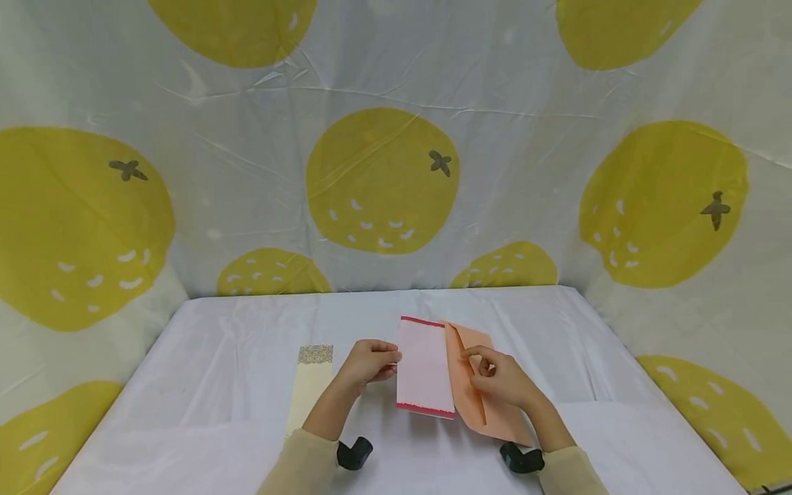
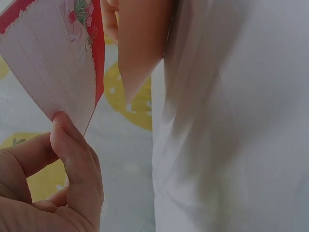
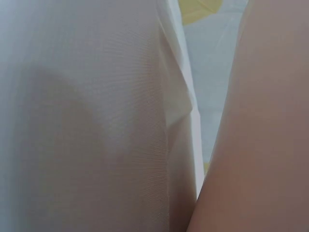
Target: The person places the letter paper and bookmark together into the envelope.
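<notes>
My left hand (image 1: 371,362) pinches the left edge of a pale pink greeting card (image 1: 423,368) with red borders at top and bottom. In the left wrist view the card (image 2: 53,58) shows dotted writing lines and printed flowers, and the left hand's thumb and fingers (image 2: 72,154) meet at its corner. Right of the card, my right hand (image 1: 504,378) grips a peach-orange envelope (image 1: 467,385) with curled fingers near its flap. Card and envelope overlap or meet edge to edge; I cannot tell which. The right wrist view does not show the right hand's fingers clearly.
A cream paper strip with a glittery gold top (image 1: 315,355) lies on the white-covered table (image 1: 235,385) at the left, partly behind the left forearm. A curtain (image 1: 520,172) printed with yellow fruit surrounds the table at the back and sides.
</notes>
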